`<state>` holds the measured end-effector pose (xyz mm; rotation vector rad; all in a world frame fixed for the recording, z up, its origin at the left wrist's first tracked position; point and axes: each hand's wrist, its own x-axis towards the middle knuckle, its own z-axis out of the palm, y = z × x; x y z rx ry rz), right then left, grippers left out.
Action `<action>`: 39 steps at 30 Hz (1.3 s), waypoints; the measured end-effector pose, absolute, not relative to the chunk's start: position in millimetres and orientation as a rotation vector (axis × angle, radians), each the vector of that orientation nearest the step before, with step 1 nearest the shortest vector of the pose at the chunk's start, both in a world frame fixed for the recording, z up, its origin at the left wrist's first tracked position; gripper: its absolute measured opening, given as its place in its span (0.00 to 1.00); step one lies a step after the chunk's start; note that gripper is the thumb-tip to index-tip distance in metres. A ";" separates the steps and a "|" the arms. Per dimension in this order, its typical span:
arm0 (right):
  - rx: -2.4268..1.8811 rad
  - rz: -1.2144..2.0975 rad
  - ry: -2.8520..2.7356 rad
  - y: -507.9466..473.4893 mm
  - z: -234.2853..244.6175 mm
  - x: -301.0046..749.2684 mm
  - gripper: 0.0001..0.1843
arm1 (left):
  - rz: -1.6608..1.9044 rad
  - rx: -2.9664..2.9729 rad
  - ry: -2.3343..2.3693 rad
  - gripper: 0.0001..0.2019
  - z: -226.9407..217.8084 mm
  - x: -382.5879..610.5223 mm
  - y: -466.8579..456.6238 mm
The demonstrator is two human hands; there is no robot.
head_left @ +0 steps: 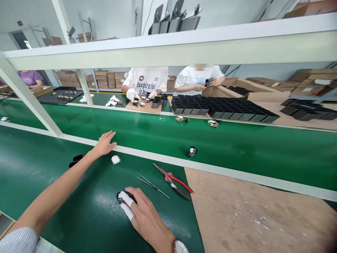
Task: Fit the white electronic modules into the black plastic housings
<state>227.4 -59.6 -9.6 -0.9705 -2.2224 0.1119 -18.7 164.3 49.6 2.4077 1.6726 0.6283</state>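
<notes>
My left hand (104, 144) reaches out over the white rail at the belt's near edge, its fingers stretched and nothing in them. Just below it on the green bench lies a small part with a white top (115, 160). My right hand (147, 214), with white finger covers on two fingers and a watch at the wrist, grips a small black housing (119, 199) low over the bench. Tweezers (153, 185) and red-and-black long-nose pliers (172, 180) lie beyond that hand. Two black pieces (76, 160) sit beside my left forearm, partly hidden by it.
A black housing with a white part inside (192, 151) rests on the green belt (244, 151); two small circuit assemblies (212, 123) lie along its far side. A brown board (258, 211) covers the right bench. Across, co-workers handle parts beside rows of black housings (221, 108). A white beam (168, 52) crosses overhead.
</notes>
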 end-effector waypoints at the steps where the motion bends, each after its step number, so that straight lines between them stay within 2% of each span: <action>1: -0.965 0.114 -2.222 -59.5 -9.4 227.5 0.14 | 0.644 2.379 1.725 0.23 42.4 -15.5 177.6; 4: -0.945 0.127 -2.233 -59.1 -9.6 227.5 0.10 | 0.691 2.341 1.798 0.19 28.7 -4.4 202.0; 8: -0.963 0.097 -2.257 -60.0 -9.4 226.9 0.09 | 0.770 2.431 1.654 0.12 32.2 12.6 193.2; 11: -0.965 0.076 -2.239 -61.5 -7.5 227.2 0.12 | 0.783 2.549 1.403 0.17 35.8 24.2 155.9; 15: -1.047 -0.002 -2.120 -56.9 -4.5 233.0 0.24 | 0.683 2.658 1.112 0.23 29.3 23.6 96.8; 18: -1.230 -0.132 -2.057 -46.3 -6.7 244.3 0.23 | 0.642 2.678 1.063 0.24 27.8 11.1 69.9; 22: -1.460 -0.255 -2.056 -31.2 -16.5 263.6 0.16 | 0.819 2.572 1.014 0.23 36.9 -2.7 41.4; 24: -1.465 -0.276 -2.116 -26.9 -20.6 270.5 0.14 | 0.814 2.435 0.955 0.31 36.7 -2.7 21.3; 27: -1.453 -0.267 -2.197 -25.6 -22.0 274.3 0.16 | 0.685 2.322 0.945 0.49 23.3 5.1 -8.8; 28: -1.455 -0.263 -2.213 -26.2 -21.2 274.4 0.17 | 0.667 2.326 0.962 0.50 17.2 8.5 -16.1; 29: -1.455 -0.256 -2.225 -27.0 -20.1 274.2 0.17 | 0.670 2.343 0.974 0.47 11.6 11.6 -21.4; 32: -1.428 -0.202 -2.223 -28.9 -16.1 273.8 0.17 | 0.711 2.401 0.940 0.27 3.5 16.3 -26.4; 33: -1.410 -0.186 -2.199 -29.0 -15.1 273.9 0.17 | 0.713 2.405 0.912 0.23 4.1 16.3 -25.9; 36: -1.352 -0.160 -2.105 -27.8 -13.5 273.9 0.15 | 0.669 2.363 0.866 0.21 10.2 14.4 -23.9; 39: -1.302 -0.131 -2.057 -27.9 -11.2 272.4 0.14 | 0.681 2.306 0.852 0.12 13.6 14.6 -23.2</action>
